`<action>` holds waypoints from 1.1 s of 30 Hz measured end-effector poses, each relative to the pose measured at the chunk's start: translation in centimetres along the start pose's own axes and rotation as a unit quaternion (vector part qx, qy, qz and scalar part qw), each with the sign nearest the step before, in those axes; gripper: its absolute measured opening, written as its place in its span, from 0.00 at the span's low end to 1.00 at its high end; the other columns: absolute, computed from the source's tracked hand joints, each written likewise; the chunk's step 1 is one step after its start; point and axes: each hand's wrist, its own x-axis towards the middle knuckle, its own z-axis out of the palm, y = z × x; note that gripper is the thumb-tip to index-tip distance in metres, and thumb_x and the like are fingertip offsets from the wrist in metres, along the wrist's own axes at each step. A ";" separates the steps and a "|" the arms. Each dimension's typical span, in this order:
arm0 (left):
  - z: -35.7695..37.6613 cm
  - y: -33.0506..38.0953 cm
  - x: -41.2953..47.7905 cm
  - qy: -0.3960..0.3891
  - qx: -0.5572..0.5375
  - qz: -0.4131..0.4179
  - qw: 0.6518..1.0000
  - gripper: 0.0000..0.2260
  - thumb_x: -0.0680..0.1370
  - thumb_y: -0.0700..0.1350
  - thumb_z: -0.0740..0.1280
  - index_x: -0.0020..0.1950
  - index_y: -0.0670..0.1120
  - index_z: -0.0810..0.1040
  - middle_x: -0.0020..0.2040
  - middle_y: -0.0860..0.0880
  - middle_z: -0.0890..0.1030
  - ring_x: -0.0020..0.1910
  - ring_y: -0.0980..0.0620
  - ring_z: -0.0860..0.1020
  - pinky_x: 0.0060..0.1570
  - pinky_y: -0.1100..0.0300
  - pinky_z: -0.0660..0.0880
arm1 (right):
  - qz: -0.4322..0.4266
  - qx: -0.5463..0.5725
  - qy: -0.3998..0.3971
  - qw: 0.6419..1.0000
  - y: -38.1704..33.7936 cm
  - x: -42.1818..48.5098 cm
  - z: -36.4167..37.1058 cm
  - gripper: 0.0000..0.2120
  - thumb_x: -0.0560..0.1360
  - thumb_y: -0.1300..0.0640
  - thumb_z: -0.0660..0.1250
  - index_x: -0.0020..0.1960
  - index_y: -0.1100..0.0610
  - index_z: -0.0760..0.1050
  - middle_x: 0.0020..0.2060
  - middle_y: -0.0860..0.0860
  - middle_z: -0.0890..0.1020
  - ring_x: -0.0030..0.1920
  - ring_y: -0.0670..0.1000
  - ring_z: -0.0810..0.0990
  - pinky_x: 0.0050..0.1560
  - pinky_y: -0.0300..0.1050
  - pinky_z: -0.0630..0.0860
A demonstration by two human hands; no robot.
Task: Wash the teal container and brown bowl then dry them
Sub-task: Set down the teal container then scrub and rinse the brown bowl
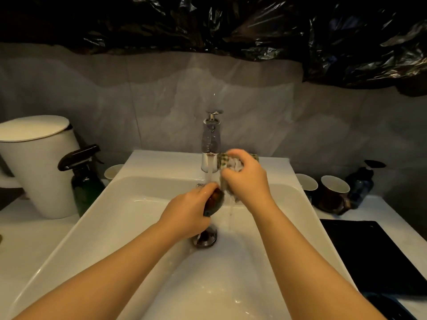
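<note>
Jug [39,167]: stood white at the far left of the counter, lid on.
Spray bottle [86,181]: dark green, just right of the jug, beside the sink [92,227].
Left hand [187,213]: over the basin, fingers closed around the bowl [214,202], thumb across its top.
Bowl: brown and glossy, tilted on edge, its right side showing past the fingertips, under the water falling from the tap [210,144].
Drain [205,237]: directly below the left hand, partly hidden by it.
Right hand [248,181]: just right of the stream, clenched on a wet checked cloth [227,167] with foam; the cloth was at the bowl's upper right rim, contact unclear.
Cups [333,188]: on the right counter, near a dark pump bottle [361,181].
Black mat [369,255]: flat, right of the sink.
Teal container: only a dark teal edge [388,306] at the lower right; identity uncertain.
</note>
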 end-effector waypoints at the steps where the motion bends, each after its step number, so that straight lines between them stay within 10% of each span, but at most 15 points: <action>1: -0.2 0.1 0.2 -0.013 -0.021 -0.013 1.000 0.31 0.70 0.44 0.68 0.70 0.58 0.60 0.63 0.51 0.75 0.54 0.47 0.76 0.49 0.55 0.77 | -0.022 -0.009 0.007 1.000 -0.8 0.4 -0.2 0.22 0.72 0.59 0.63 0.64 0.44 0.70 0.48 0.47 0.78 0.48 0.53 0.77 0.50 0.50 0.76; 7: -1.5 0.6 1.1 -0.042 -0.314 -0.179 0.931 0.27 0.70 0.38 0.66 0.67 0.52 0.65 0.58 0.46 0.74 0.53 0.45 0.74 0.47 0.54 0.77 | -0.109 -0.146 -0.031 0.983 -4.5 2.9 -0.4 0.36 0.73 0.60 0.58 0.73 0.34 0.49 0.33 0.50 0.73 0.33 0.55 0.72 0.31 0.49 0.69; 14: -2.8 -0.9 0.1 -0.027 -0.473 -0.289 0.832 0.18 0.74 0.36 0.65 0.60 0.49 0.64 0.55 0.43 0.71 0.54 0.40 0.74 0.45 0.49 0.77 | -0.123 -0.212 -0.007 0.970 -4.4 2.5 0.2 0.24 0.75 0.58 0.57 0.69 0.42 0.61 0.46 0.52 0.78 0.41 0.57 0.76 0.34 0.47 0.72; 19: -2.9 -1.5 -1.4 0.035 -0.479 -0.253 0.840 0.20 0.72 0.34 0.65 0.59 0.51 0.69 0.55 0.44 0.74 0.54 0.42 0.74 0.44 0.52 0.78 | -0.025 0.045 0.017 0.999 -1.8 -0.2 0.7 0.21 0.76 0.57 0.60 0.66 0.42 0.66 0.44 0.46 0.75 0.41 0.52 0.77 0.40 0.55 0.80; 24: -2.0 -0.9 -3.2 0.055 -0.335 -0.175 0.924 0.26 0.71 0.35 0.68 0.64 0.54 0.66 0.57 0.49 0.73 0.55 0.48 0.73 0.41 0.64 0.76 | 0.288 0.344 -0.042 0.892 3.7 -3.6 1.6 0.06 0.73 0.63 0.66 0.49 0.60 0.71 0.34 0.61 0.76 0.32 0.59 0.77 0.26 0.45 0.77; 28: -1.6 -0.5 -4.4 0.007 -0.067 -0.054 0.996 0.30 0.72 0.43 0.70 0.69 0.56 0.61 0.66 0.52 0.73 0.59 0.50 0.74 0.54 0.61 0.75 | 0.379 0.470 -0.067 0.795 6.9 -4.9 1.7 0.05 0.74 0.61 0.64 0.43 0.61 0.68 0.29 0.61 0.71 0.27 0.58 0.73 0.26 0.44 0.77; 33: -1.9 0.1 -4.3 -0.071 0.248 0.117 0.959 0.31 0.78 0.49 0.64 0.76 0.51 0.52 0.76 0.49 0.57 0.74 0.47 0.58 0.69 0.53 0.62 | 0.403 0.540 -0.080 0.735 7.3 -5.0 1.3 0.10 0.75 0.64 0.61 0.36 0.62 0.67 0.30 0.61 0.72 0.25 0.56 0.76 0.24 0.38 0.73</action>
